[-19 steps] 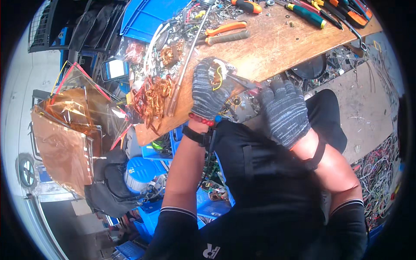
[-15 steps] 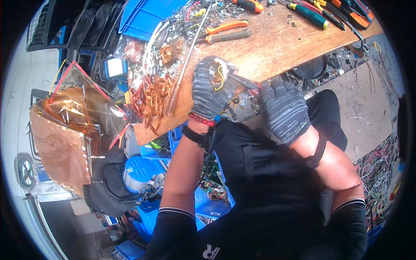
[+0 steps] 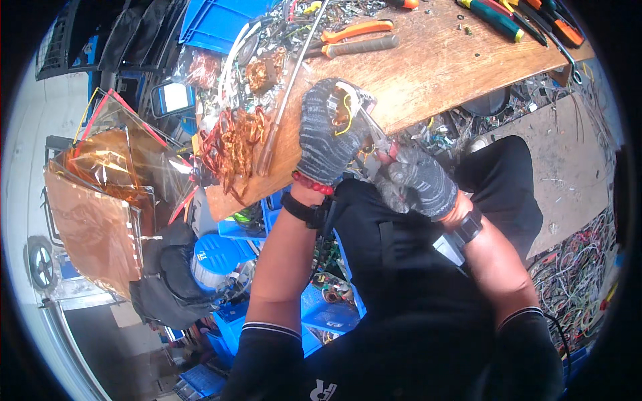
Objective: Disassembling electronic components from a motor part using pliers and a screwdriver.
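Note:
My left hand (image 3: 322, 137), in a grey knitted glove, is closed round a small coil part (image 3: 341, 107) with white edging and a loop of yellow wire. It is at the front edge of the wooden bench. My right hand (image 3: 422, 182), gloved alike, grips pliers (image 3: 378, 137) by their reddish handles. The pliers' metal jaws point up and left, reaching the right side of the coil part. Whether they bite on it I cannot tell. My right fingers are partly blurred.
On the bench (image 3: 428, 73) lie orange-and-grey pliers (image 3: 358, 39), a long screwdriver (image 3: 271, 144), a copper wire heap (image 3: 234, 147) and metal scraps. More hand tools (image 3: 498, 20) lie at the far right. Blue bins (image 3: 328, 307) stand below, and tangled cables (image 3: 568, 287) lie at right.
My right hand has come down and turned, its wrist now lower and the fingers curled under. The pliers slope more steeply. My left hand keeps its hold on the coil part.

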Motion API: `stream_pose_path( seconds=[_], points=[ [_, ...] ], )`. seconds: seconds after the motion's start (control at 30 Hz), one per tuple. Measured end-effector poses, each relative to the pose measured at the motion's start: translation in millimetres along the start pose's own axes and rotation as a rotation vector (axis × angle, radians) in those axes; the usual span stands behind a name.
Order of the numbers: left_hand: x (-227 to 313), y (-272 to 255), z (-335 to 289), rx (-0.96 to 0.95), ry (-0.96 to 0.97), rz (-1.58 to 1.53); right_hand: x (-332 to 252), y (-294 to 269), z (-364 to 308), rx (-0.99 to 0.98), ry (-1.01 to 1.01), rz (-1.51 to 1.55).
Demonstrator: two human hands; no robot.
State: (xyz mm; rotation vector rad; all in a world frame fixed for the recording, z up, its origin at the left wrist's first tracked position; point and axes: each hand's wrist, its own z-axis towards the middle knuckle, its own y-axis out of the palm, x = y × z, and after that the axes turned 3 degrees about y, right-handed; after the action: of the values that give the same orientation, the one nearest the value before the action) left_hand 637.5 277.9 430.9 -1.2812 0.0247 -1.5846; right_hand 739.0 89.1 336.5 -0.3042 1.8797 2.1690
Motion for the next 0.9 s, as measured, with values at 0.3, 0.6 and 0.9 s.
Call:
stream_pose_path(
  seconds=[0.3,0.6,0.9],
  points=[
    [-0.1,0.2,0.6,-0.006,0.010,-0.007,-35.9,10.8,-8.5,0.144,0.115,-0.350],
    [5.4,1.5,8.5,-0.047,0.107,0.082,-59.1,62.6,-15.9,0.496,-0.395,-2.055],
    [20.6,-1.2,12.8,-0.131,0.167,0.297,-73.5,83.4,-16.4,0.600,-0.490,-2.433]
  ],
)
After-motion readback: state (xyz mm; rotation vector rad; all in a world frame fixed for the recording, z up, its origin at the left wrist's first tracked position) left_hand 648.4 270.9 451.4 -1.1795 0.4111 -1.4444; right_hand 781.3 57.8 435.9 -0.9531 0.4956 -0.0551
